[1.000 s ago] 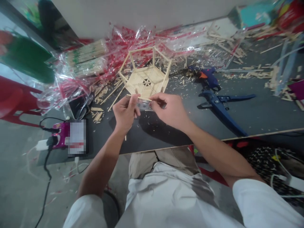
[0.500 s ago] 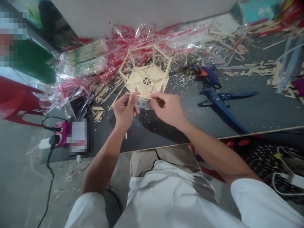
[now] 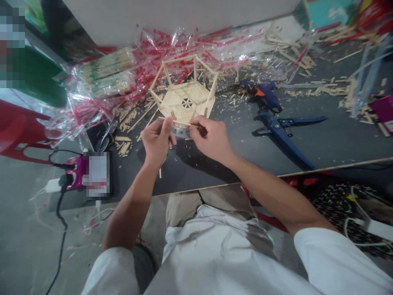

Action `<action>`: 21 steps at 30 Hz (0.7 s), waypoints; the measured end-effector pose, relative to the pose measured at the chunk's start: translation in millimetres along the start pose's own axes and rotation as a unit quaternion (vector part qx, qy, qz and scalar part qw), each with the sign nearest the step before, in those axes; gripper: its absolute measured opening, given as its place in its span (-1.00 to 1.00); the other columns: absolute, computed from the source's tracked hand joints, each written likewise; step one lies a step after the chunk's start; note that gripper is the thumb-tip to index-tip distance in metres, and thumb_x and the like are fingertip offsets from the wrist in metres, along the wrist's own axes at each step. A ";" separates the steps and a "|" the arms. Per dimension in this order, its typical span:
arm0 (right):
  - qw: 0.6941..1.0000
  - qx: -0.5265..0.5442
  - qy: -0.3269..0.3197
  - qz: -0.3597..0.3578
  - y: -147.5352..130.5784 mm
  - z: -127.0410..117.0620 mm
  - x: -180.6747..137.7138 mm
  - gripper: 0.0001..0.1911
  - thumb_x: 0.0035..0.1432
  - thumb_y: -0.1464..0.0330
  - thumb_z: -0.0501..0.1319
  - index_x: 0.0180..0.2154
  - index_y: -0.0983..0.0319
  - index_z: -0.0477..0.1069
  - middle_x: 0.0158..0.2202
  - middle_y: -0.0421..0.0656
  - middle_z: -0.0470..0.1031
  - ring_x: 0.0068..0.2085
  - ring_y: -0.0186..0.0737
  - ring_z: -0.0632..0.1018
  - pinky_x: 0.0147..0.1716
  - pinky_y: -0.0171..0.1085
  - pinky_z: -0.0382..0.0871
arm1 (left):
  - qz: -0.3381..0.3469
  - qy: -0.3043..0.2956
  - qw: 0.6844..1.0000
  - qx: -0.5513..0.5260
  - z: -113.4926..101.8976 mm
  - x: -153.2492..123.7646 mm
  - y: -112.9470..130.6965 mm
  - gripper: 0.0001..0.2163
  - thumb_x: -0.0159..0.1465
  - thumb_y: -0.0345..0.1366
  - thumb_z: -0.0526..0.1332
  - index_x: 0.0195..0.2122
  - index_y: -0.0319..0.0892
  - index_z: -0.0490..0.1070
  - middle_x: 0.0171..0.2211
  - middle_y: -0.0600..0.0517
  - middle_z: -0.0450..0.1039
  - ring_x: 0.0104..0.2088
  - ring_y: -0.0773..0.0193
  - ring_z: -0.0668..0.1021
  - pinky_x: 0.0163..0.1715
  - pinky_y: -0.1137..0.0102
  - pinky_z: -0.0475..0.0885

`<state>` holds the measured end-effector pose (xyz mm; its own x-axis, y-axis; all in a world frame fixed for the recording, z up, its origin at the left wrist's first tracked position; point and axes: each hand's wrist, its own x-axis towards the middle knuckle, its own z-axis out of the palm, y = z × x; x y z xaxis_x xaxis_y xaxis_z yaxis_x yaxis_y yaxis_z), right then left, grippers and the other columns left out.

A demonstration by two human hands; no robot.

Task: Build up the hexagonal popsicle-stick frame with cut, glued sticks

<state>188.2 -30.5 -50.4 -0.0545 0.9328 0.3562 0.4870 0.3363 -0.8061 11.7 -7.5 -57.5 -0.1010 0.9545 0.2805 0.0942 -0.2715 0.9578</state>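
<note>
A thin wooden stick is held level between both hands, just in front of a hexagonal stick-built frame that stands on the dark board. My left hand pinches the stick's left part with thumb and fingers. My right hand pinches its right end, fingers curled. Under the stick, between the hands, lies a small grey metal piece; I cannot tell whether a hand holds it.
A blue glue gun and blue cutters lie to the right. Crumpled red-printed plastic wrap and stick bundles pile up at the back left. Offcuts litter the board. A magenta device with cables sits at the left edge.
Both hands have moved slightly up and toward the frame with the stick; the grip looks the same. The view has shifted a little.
</note>
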 end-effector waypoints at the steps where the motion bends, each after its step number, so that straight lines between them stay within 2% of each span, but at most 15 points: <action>1: 1.000 0.001 -0.001 0.000 -0.2 -0.2 0.0 -0.81 0.31 0.29 0.16 -0.23 0.20 0.53 -0.46 -0.23 0.54 -0.45 -0.31 0.46 -0.31 -0.29 0.32 | 0.000 0.000 1.000 0.000 0.0 -0.1 0.0 -0.66 0.29 0.10 0.37 -0.31 -0.08 0.66 -0.71 0.17 0.40 -0.78 0.51 0.32 -0.78 0.54 0.13; 21: 1.000 0.011 0.004 -0.005 -1.3 0.3 -0.9 -0.79 0.31 0.29 0.16 -0.25 0.21 0.54 -0.45 -0.23 0.53 -0.46 -0.33 0.44 -0.29 -0.30 0.32 | -0.004 -0.007 1.000 -0.003 -0.4 -0.8 1.5 -0.70 0.32 0.06 0.37 -0.29 -0.08 0.65 -0.68 0.16 0.42 -0.77 0.51 0.33 -0.77 0.54 0.13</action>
<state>187.5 -31.7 -49.8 -0.0521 0.9284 0.3680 0.4671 0.3484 -0.8127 11.6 -8.7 -56.3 -0.0870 0.9585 0.2715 0.0884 -0.2641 0.9604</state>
